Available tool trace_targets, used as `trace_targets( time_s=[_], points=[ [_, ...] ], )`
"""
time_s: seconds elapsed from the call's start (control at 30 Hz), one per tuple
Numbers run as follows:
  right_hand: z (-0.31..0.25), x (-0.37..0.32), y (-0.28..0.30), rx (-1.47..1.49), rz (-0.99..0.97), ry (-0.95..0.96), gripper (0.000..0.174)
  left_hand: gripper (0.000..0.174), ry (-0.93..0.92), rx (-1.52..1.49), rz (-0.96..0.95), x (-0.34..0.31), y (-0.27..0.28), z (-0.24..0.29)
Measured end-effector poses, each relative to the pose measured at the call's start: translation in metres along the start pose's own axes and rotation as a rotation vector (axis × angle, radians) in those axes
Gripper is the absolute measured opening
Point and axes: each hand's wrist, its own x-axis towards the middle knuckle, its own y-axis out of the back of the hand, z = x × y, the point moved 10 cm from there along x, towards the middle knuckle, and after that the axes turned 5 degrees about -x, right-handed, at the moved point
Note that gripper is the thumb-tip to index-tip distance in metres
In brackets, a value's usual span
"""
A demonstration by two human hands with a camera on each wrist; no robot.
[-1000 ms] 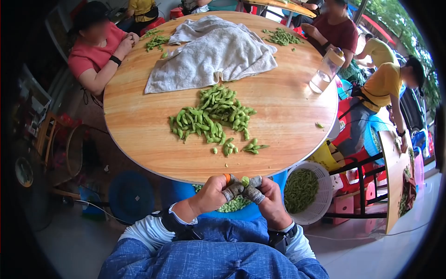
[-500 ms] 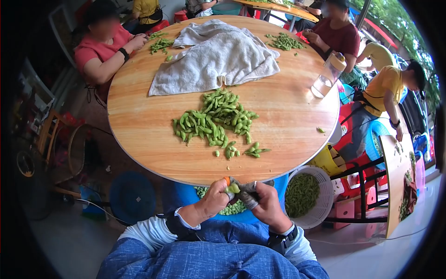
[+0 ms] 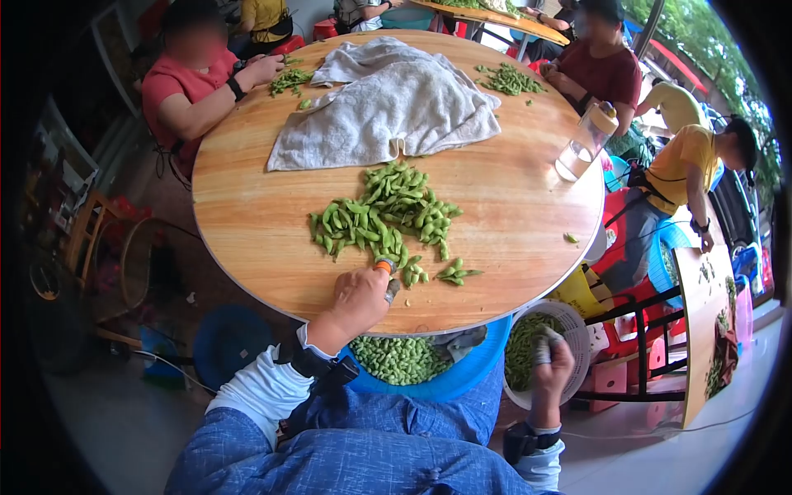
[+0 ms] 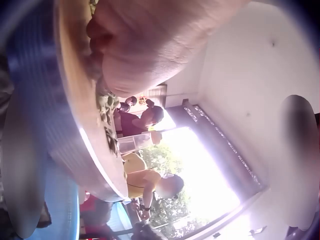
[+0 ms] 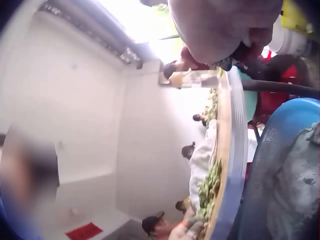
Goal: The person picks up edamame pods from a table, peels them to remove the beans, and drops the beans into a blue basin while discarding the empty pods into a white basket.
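Observation:
My left hand [image 3: 359, 301], with an orange band and grey wraps on its fingers, reaches over the table's front edge. Its fingertips are right at the near green soybean pods [image 3: 414, 274]; I cannot tell whether they pinch one. Beyond it lies the main heap of pods [image 3: 388, 210]. Off to the right, my right hand [image 3: 554, 371] hangs over a white basket [image 3: 584, 346] of green pods, its fingers loosely bent and nothing seen between them. A blue basin [image 3: 487, 355] of shelled beans [image 3: 396, 360] sits below the table edge, between my arms.
A pale towel [image 3: 388, 107] covers a mound on the round wooden table [image 3: 247, 223]. A clear bottle [image 3: 586, 144] stands near its right edge. Grey cloth [image 3: 462, 342] lies in the basin. People sit across the table, and a second board [image 3: 697, 330] stands at right.
Both hands were together over the basin with a green pod between their fingers. Now they are apart: the left has moved forward to the pods, the right sideways over the white basket.

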Motion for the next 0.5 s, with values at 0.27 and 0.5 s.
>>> trace_targets(
  time_s=[0.27, 0.5],
  points=[
    [-0.126, 0.009, -0.167, -0.296, -0.627, 0.486, 0.022, 0.013, -0.082, -0.083, 0.114, -0.017, 0.004, -0.002],
    [-0.111, 0.01, -0.214, -0.587, -0.67, 0.694, 0.021, 0.016, -0.456, -0.293, 0.068, -0.083, 0.004, 0.049]
  ],
)
